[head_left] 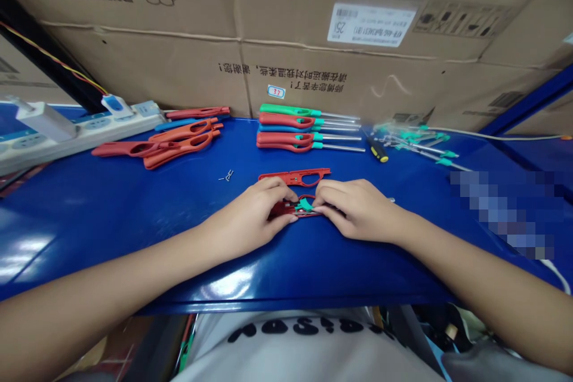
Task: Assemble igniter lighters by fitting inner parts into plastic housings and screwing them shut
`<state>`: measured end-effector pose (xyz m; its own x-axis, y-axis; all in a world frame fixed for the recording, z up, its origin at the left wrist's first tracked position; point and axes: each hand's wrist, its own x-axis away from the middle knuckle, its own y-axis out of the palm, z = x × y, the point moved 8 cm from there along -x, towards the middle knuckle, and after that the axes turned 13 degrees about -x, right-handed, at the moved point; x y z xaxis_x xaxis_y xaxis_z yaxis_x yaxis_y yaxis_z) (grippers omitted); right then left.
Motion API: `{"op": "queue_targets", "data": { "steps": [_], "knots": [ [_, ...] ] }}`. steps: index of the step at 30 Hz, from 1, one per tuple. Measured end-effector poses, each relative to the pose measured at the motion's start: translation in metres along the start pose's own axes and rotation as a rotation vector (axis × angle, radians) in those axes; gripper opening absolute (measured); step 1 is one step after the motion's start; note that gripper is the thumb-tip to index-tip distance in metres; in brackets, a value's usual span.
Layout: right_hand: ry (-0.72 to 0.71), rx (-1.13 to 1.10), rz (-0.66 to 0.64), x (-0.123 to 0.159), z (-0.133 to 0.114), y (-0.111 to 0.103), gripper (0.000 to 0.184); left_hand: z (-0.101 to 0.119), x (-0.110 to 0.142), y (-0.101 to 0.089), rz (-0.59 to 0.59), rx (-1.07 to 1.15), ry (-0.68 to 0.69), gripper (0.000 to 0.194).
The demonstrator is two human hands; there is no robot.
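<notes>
My left hand (pixel 257 209) grips a red lighter shell half (pixel 283 209), thumb at the near side and fingers over the far side. A green trigger piece (pixel 305 205) lies in the shell's open end. My right hand (pixel 358 209) pinches at this green piece; a small metal tip (pixel 392 200) shows beyond the hand. Fingers hide much of the joint. Just behind, another red shell half (pixel 290 178) lies with its hollow side up. Small screws (pixel 228 176) are on the table to the left.
Closed lighters (pixel 286 141) with metal tubes lie stacked behind. Empty red and orange shells (pixel 179 144) lie at left by a power strip (pixel 98 126). A yellow-black screwdriver (pixel 378 150) and several green-and-metal lighter inserts (pixel 421 144) are at right. A cardboard box (pixel 179 65) walls the back.
</notes>
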<state>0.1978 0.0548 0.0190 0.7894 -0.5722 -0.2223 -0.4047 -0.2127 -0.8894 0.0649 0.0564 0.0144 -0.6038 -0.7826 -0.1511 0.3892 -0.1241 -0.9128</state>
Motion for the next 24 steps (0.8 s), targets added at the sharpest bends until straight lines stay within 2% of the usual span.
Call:
{"op": "queue_targets", "data": {
  "steps": [7,18,24],
  "knots": [
    [-0.016,-0.038,0.008,0.001,-0.001,-0.002,0.012,0.001,-0.001,0.0,0.002,0.009,-0.01,0.016],
    [-0.14,0.167,0.0,0.003,-0.014,0.001,0.017,-0.001,0.001,0.002,0.009,0.016,-0.014,0.018],
    [-0.163,0.188,-0.024,0.003,-0.02,0.001,0.021,0.001,0.004,0.001,0.043,0.0,0.015,0.02]
  ]
}}
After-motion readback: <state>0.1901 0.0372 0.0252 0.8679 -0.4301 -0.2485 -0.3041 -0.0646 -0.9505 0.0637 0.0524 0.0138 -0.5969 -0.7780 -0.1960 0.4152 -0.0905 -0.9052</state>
